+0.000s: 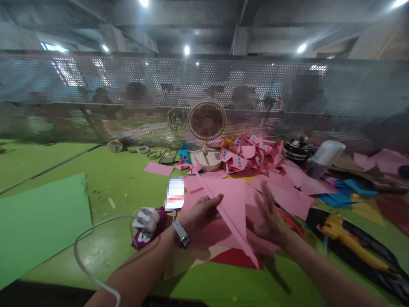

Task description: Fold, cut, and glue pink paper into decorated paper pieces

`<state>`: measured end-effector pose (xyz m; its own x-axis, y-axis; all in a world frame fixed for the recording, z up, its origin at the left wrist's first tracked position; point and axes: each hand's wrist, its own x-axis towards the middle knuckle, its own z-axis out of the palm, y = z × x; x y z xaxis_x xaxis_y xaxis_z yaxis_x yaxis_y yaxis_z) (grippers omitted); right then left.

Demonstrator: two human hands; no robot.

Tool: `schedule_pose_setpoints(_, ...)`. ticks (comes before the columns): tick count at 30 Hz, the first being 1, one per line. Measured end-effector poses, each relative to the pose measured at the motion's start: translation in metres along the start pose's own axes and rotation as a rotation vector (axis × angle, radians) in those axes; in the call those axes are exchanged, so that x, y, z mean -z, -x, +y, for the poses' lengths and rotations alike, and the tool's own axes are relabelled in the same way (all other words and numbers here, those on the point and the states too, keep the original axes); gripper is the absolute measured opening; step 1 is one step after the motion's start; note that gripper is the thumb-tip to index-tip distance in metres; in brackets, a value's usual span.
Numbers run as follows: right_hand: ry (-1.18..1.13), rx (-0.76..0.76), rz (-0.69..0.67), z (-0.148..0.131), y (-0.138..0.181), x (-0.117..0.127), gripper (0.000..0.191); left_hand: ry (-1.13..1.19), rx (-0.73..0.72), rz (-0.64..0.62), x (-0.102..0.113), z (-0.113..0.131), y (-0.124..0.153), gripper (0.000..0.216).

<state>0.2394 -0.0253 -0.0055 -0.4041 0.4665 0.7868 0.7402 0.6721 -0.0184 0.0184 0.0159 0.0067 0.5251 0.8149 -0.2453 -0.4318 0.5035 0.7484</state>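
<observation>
My left hand (200,213), with a watch on its wrist, holds a folded pink paper plane (231,209) by its left wing above the green table (105,179). The plane's nose points away from me and its tail hangs toward me. My right hand (270,217) is beside the plane's right side with fingers spread, blurred, and I cannot tell whether it touches the paper. Loose pink sheets (287,192) lie under and behind both hands.
A small desk fan (207,128) stands behind a heap of folded pink planes (249,155). A white charger with cable (145,219) lies left, a large green sheet (38,221) further left, a yellow tool (348,238) right. A perforated metal screen (204,94) backs the table.
</observation>
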Motion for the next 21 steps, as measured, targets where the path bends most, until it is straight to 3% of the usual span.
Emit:
schedule_pose_setpoints(3,0.136,0.308,-0.197,-0.005,0.002,0.001,0.07,-0.069,0.043,-0.09,0.0,-0.003,0.001,0.025)
schedule_pose_setpoints(6,0.151,0.485,-0.364,-0.01,0.0,0.003,0.055,-0.12,0.084,-0.105,0.0,-0.006,0.0,0.029)
schedule_pose_setpoints(8,0.125,0.504,-0.406,-0.012,-0.001,0.003,0.049,-0.114,0.093,-0.089,0.001,-0.008,-0.002,0.029)
schedule_pose_setpoints(13,0.073,0.519,-0.367,-0.014,0.002,0.0,0.042,-0.034,0.062,-0.011,0.002,-0.007,-0.003,0.022)
schedule_pose_setpoints(21,0.074,0.526,-0.404,-0.014,0.007,-0.007,0.045,-0.069,0.097,-0.163,0.004,-0.014,-0.004,0.024)
